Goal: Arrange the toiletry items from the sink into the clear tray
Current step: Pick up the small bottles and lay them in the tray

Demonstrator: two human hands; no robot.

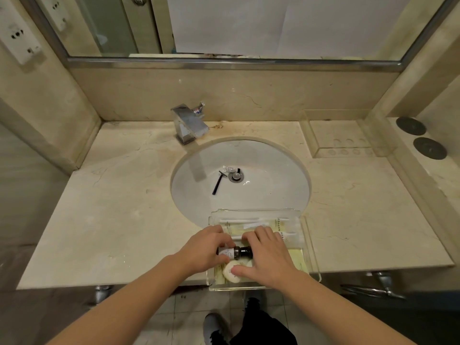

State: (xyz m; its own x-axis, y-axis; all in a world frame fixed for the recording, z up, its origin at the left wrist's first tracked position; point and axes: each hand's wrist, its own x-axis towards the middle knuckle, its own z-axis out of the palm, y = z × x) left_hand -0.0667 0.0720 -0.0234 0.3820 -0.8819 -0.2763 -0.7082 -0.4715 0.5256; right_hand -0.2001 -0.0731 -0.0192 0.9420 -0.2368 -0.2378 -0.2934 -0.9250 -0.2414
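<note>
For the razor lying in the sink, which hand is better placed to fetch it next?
Probably the left. The razor lies left of the drain, nearer the left hand. The right hand sits further right over the clear tray. Both are on the small bottle.

Warm, yellowish indoor light, moderately dim. Faucet throws a soft grey shadow into the sink, so light comes from above and behind it. Small glints on the drain. Strong wide-angle bend: counter edges and mirror frame bow outward. Corners soft, centre sharp.
</note>
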